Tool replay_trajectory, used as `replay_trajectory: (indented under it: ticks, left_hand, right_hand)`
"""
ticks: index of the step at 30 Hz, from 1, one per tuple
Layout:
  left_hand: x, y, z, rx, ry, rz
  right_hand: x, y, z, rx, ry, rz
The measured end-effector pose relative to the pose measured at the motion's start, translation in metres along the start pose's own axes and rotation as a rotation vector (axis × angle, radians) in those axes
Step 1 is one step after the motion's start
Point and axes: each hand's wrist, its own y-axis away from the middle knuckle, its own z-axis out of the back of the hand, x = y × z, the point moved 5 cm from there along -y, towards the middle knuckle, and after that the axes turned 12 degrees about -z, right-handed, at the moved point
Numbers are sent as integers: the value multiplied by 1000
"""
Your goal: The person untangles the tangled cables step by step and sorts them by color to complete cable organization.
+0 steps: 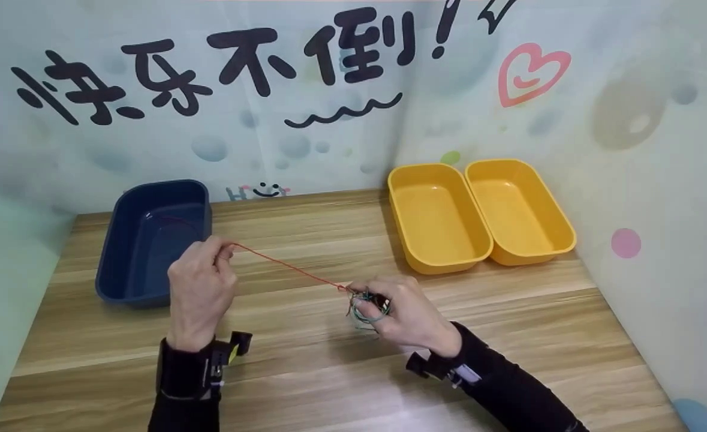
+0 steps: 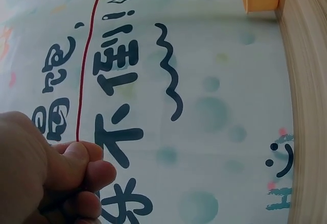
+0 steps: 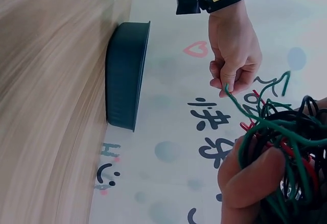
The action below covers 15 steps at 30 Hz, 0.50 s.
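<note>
In the head view my left hand (image 1: pixel 200 282) pinches a thin red wire (image 1: pixel 287 264) between thumb and fingers, and a faint tail of it trails over the dark blue bin (image 1: pixel 143 264). From those fingertips the wire runs fairly straight, down to the right, into my right hand (image 1: pixel 404 309). That hand grips a tangled bundle of wires (image 1: pixel 362 312), with its fingers curled round it. Up close in the right wrist view, green, black and red strands loop over each other, several loose ends (image 3: pixel 286 83) sticking out. The left wrist view shows the red wire (image 2: pixel 84 71) rising from the pinch.
Two yellow bins (image 1: pixel 440 222) stand side by side at the back right of the wood-grain table (image 1: pixel 293 372). The blue bin is at the back left, just beyond my left hand. A printed backdrop (image 1: pixel 329 150) with dark lettering encloses the back and sides.
</note>
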Motion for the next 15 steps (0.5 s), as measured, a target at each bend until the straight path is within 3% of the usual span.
replay_trajectory:
  ticks: [7,15]
  left_hand:
    - [44,8,31,-98,-52,212]
    - [52,9,45,-95,-41,285]
  right_hand:
    - [-10,3,12,-34,6,-17]
    - [-12,1,28,-111,27,13]
